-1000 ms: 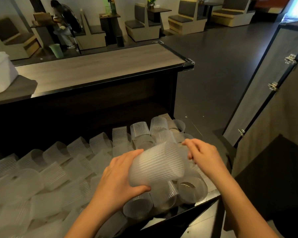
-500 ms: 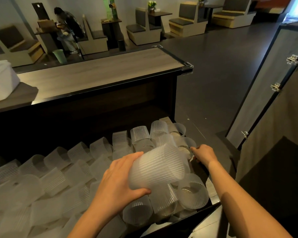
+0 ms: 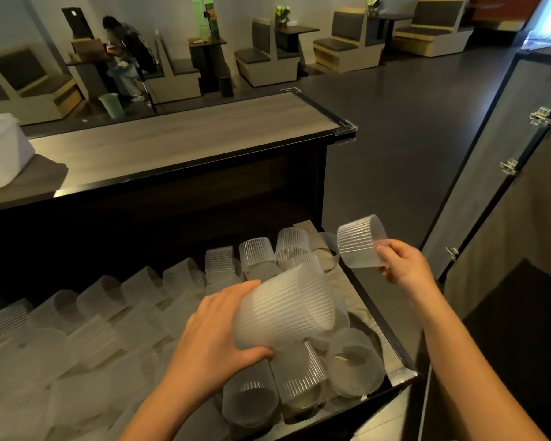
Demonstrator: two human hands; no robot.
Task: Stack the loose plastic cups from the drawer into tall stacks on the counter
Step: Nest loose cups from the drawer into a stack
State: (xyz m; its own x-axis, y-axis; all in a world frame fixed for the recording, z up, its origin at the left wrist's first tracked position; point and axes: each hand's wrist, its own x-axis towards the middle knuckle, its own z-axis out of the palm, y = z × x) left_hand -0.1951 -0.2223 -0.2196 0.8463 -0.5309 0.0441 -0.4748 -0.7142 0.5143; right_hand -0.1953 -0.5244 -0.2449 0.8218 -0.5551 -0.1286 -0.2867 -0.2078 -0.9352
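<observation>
Cup stack gripped in left hand, right hand pinching single cup over drawer

White container cut by left edge; leftmost cups blurred

Head-camera view of the wearer's two arms. (a) Left hand: bare, its back smooth and evenly lit, knuckles showing as low ridges, thumb rounded at the tip. (b) Left forearm: slim, uncovered skin from wrist to the lower frame edge. (c) Right hand: bare, slender fingers, knuckle creases faintly marked; nails too small to make out. (d) Right forearm: long, slim and uncovered along its whole visible length, its upper side lit, its inner side in shadow, widening toward the frame's lower edge.
</observation>
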